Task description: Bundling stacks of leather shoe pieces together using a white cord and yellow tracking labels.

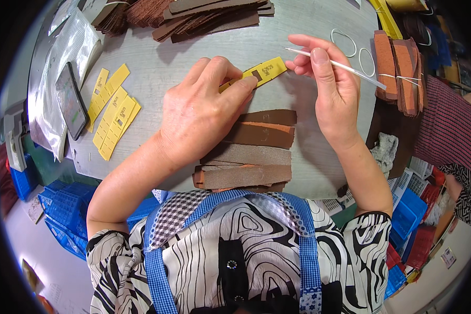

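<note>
Showing both hands at work over a grey desk (157,68), seen from above. Left hand (199,112) lies flat with fingers pressed down on a yellow tag (261,70); its fingertips (240,86) cover the tag's near-left end, so only the far-right end with its small cut-out window shows. The tag's long axis runs diagonally, from lower left under the fingers to upper right, and it rests on the desk just beyond a fanned stack of brown strips (251,154), which lies partly beneath the left palm and reaches toward the person's body.

Right hand (332,86) is closed in a pinch on a thin white stick (345,67), thumb against the fingers. The stick's long axis runs almost level, slanting slightly down to the right; its pointed tip lies to the left, just beside and above the exposed end of the tag, apart from it. The tag thus lies directly left of and slightly below the stick tip, with the two axes crossing at a shallow angle. The left hand is in contact with the tag, while the right is near but not touching.

Surroundings: more yellow tags (112,112) and a dark phone (70,99) lie well apart at left, piles of brown strips (209,15) at the far edge, rubber bands (345,42) and a tied bundle of orange-brown strips (397,70) at right.
</note>
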Demonstrator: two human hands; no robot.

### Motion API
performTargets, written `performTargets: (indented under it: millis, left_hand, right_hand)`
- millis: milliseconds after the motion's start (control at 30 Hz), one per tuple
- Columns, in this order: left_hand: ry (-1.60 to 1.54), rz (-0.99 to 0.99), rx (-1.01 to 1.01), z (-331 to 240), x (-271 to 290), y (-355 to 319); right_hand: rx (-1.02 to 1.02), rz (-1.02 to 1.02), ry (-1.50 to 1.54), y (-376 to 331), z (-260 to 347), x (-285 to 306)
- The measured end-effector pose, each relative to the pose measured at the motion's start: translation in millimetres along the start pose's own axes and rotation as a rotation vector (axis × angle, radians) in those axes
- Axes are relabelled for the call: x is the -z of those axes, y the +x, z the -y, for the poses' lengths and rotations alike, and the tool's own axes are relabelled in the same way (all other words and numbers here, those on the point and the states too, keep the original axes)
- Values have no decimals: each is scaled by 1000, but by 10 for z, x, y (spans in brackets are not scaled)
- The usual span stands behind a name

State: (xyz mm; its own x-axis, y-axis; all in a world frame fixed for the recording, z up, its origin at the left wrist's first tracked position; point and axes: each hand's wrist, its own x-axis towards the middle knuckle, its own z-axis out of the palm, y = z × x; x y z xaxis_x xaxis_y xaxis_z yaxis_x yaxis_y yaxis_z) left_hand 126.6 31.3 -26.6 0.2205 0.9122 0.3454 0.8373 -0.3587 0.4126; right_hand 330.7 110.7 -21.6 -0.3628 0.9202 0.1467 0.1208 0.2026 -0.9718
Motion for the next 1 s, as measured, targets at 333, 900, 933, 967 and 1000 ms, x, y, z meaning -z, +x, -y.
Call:
performTargets:
  millis: [333,900,933,967,1000]
  left_hand:
    - [-8,-4,-18,25,-10,-6]
    - [-1,7,-17,48,-30,33]
    - [-12,11,-27,48,-31,34]
    - [-4,-12,-42,45,-18,45]
    - [-15,28,-61,43,2,56]
  right_hand:
    - [331,184,-461,74,38,-158]
    - [185,303,-508,168,173,-125]
    - [72,335,-475,195,206,-99]
    - [95,325,-489,252,239,-112]
    - [125,238,-364,340,271,-165]
